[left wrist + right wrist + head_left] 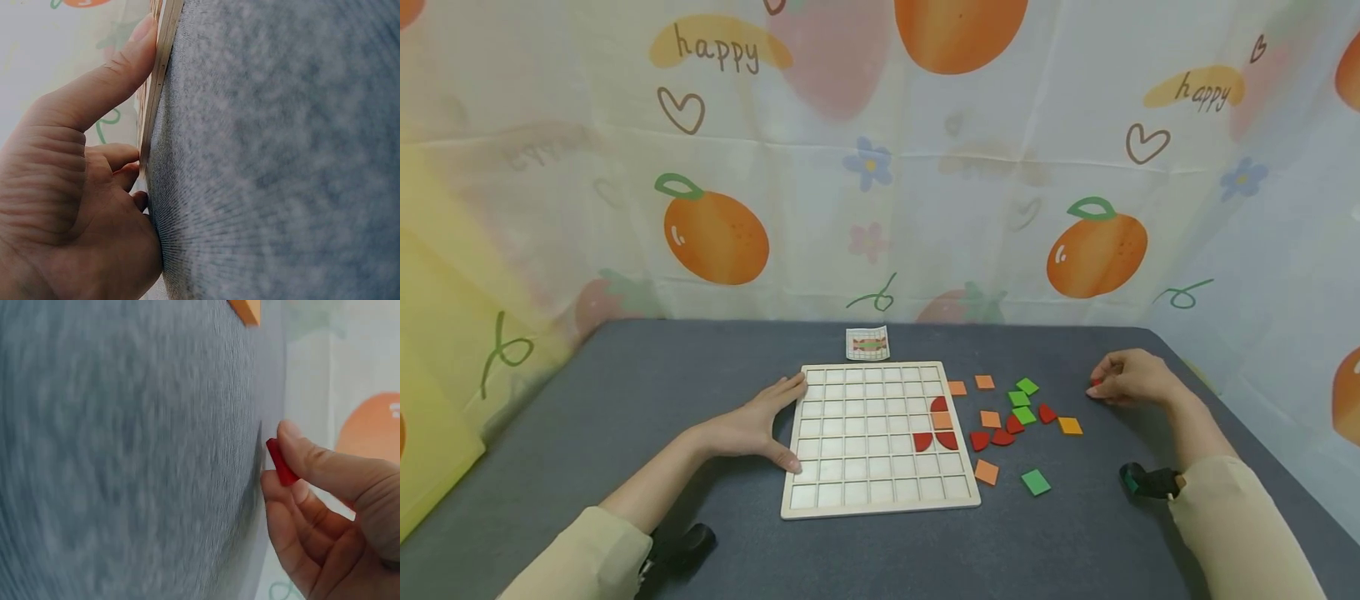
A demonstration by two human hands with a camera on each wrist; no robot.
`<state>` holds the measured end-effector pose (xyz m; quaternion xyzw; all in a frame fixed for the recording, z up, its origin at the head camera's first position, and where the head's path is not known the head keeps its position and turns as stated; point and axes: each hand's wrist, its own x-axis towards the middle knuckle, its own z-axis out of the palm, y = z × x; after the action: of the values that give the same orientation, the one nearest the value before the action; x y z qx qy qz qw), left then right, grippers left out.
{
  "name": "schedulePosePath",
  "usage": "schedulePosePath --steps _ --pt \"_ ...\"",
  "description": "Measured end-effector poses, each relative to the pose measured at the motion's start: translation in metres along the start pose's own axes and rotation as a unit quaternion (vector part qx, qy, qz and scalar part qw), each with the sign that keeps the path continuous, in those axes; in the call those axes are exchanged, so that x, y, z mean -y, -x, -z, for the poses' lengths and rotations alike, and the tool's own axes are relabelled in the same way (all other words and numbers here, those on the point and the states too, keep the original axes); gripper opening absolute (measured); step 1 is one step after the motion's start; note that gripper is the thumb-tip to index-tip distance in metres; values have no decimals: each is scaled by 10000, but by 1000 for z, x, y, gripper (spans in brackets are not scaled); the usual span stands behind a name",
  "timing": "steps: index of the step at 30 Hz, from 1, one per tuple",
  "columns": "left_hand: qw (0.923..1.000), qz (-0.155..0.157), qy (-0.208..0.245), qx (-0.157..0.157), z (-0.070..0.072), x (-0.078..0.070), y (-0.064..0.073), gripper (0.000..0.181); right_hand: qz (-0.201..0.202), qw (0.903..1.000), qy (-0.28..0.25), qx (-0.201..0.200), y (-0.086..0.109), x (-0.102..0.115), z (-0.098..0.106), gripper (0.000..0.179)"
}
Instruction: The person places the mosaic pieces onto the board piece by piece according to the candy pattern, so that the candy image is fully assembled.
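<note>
My right hand (pixel 1135 379) pinches a small red block (pixel 282 464) between thumb and fingertips, at the right side of the table. In the right wrist view the block stands on edge in the pinch, just over the grey surface. My left hand (pixel 748 429) rests at the left edge of a wooden grid board (pixel 880 507), thumb and fingers spread apart. Its thumb (pixel 119 72) lies along the rim in the left wrist view. Several squares near the board's right side carry red quarter-round pieces (pixel 947 440) and an orange square (pixel 942 420).
Right of the board lie loose orange squares (pixel 987 472), red pieces (pixel 980 441), green pieces (pixel 1018 398), a darker green square (pixel 1036 482) and a yellow-orange diamond (pixel 1071 426). A small pattern card (pixel 867 342) is behind the board. A printed curtain (pixel 880 208) hangs beyond the table.
</note>
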<state>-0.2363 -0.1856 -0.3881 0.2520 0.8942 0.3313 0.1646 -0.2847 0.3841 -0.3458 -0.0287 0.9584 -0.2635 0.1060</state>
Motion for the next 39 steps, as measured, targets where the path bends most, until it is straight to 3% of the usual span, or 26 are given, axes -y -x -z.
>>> schedulePosePath --steps 10,17,26,32,39 --pt "10000 -2 13 -33 -1 1 -1 125 629 9974 -30 -362 -8 38 -12 27" --pt "10000 -14 6 -36 0 0 0 125 962 9945 -352 -196 -10 69 -21 26" --pt "10000 6 -50 -43 0 -1 0 124 1463 9888 -266 -105 -15 105 -40 24" --pt "10000 2 -34 -40 0 -1 -1 125 1738 9831 -549 186 -16 132 -55 24" --pt "10000 10 -30 -58 -1 1 -1 125 2088 9763 -460 333 -15 161 -69 21"
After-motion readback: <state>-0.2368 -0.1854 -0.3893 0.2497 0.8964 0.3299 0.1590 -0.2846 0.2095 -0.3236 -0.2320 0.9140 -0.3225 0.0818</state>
